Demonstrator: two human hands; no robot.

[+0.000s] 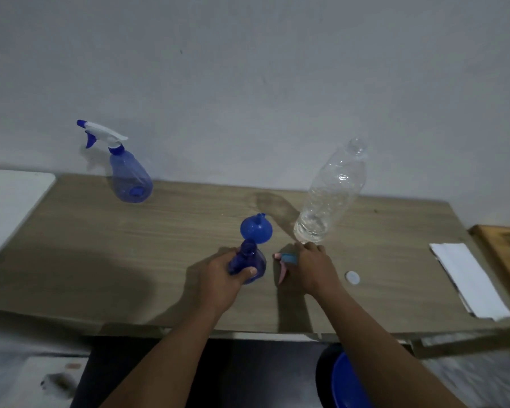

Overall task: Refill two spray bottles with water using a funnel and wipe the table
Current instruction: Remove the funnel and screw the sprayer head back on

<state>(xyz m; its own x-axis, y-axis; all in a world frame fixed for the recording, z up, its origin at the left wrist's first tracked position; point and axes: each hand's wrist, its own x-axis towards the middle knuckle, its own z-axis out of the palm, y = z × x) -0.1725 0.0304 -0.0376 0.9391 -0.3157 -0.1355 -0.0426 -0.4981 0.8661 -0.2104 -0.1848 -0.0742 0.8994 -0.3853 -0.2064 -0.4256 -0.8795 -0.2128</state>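
The far-left spray bottle (130,181) looks finished; the left hand (218,278) grips the uncapped second bottle (249,260), the right hand (309,266) grasps its spray head (286,258), so recapping and wiping seemingly remain.

Blue funnel (256,229), clear bottle (330,195), wood-grain table (130,245).

A wide stretch of table (100,254) is lying open on my left, up to the far spray bottle (130,178) by the wall (248,83). Ahead, the funnel (256,229) and tall water bottle (330,195) are crowding in, leaving a narrow gap. On my right, bare wood is showing between the white cap (352,277) and folded paper (468,281).
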